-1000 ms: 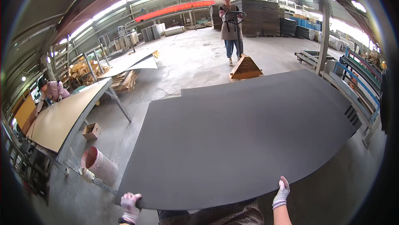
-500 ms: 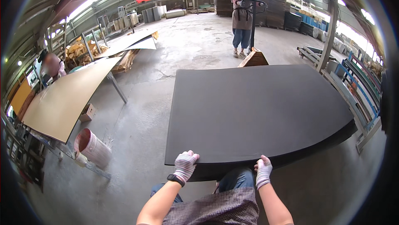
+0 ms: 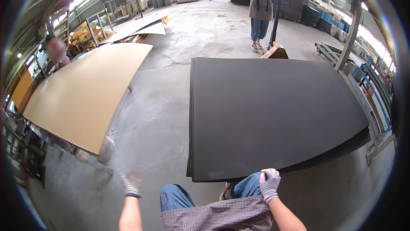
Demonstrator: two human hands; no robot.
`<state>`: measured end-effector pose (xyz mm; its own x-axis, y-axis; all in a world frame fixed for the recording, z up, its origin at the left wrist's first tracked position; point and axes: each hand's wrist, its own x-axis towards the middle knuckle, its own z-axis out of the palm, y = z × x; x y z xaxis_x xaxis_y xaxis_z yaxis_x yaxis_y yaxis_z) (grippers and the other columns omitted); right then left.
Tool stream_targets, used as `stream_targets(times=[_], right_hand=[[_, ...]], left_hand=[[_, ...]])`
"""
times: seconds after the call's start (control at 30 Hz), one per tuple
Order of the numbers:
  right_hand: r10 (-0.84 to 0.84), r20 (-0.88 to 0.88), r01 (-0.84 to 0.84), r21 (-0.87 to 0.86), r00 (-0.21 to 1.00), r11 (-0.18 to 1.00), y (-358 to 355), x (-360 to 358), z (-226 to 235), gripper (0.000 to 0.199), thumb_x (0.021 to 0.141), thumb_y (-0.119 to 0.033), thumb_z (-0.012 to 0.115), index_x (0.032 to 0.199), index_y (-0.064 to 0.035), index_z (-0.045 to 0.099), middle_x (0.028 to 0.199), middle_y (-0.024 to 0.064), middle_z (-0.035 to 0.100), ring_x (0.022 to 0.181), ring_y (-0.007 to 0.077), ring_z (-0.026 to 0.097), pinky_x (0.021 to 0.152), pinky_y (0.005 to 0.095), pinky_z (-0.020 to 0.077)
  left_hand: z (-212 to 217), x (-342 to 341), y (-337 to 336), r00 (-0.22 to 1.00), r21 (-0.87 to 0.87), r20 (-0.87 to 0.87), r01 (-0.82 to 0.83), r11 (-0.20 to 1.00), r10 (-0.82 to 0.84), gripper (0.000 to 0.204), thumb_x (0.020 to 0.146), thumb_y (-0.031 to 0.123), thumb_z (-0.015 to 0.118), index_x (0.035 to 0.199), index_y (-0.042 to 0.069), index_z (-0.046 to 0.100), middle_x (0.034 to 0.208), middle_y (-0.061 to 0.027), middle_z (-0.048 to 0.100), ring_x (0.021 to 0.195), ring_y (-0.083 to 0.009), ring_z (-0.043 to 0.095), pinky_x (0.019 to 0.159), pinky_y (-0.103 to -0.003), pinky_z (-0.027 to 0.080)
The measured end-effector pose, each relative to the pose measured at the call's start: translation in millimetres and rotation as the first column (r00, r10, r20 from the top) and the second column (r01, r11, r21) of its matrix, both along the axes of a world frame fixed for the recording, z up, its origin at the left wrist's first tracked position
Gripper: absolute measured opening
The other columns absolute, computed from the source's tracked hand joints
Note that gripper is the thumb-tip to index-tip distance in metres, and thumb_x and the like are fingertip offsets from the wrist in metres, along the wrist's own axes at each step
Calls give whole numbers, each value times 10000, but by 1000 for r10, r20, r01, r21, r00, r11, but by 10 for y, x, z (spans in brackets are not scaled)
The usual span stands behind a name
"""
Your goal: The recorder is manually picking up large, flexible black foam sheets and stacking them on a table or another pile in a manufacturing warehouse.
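Observation:
In front of me lies a stack of large black sheets [image 3: 277, 116], with layered edges showing along its left side. At its near edge, my right hand [image 3: 270, 184] in a striped glove is closed, fingers curled over the edge of the top sheet. My left hand [image 3: 132, 182], also gloved, is off the stack, over the floor to its left. Motion smears its fingers. Nearest to it is a large cream sheet [image 3: 89, 94] on a stand at the left, its near right corner reaching out toward the hand.
A person [image 3: 261, 13] stands beyond the stack, holding a pallet jack handle [image 3: 276, 17]. Another person [image 3: 57, 54] is behind the cream sheet. At right are a metal post [image 3: 348, 34] and a blue rack [image 3: 378, 94]. A pale bucket [image 3: 106, 150] is mostly hidden beneath the cream sheet.
My left hand has come off the black stack's near left corner and swung left. The cream sheet has shifted right, covering most of the bucket. My right hand stays at the stack's edge.

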<state>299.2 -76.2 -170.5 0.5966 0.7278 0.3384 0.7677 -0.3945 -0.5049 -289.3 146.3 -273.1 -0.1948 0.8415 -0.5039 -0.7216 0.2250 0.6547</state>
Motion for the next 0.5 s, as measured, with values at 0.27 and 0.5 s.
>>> stream_targets(times=[0.27,0.5], right_hand=[[14,119,-6,-73,993,997,181,-100,4,59,741,-153,662,791,-142,691,854,52,641,903,263,582,811,400,450],[74,102,-64,-92,992,994,381,-315,101,62,739,-141,653,787,-139,691,854,62,642,887,275,587,818,408,468]], left_hand=[[1198,-1654,1217,940,326,-118,-268,907,320,915,803,682,590,1390,5,404,1420,-81,467,1270,-238,451,1102,-414,316],[-478,-1703,96,738,101,-658,-109,989,149,539,856,175,721,1303,-26,497,1223,-67,587,1009,-182,574,945,-346,448]])
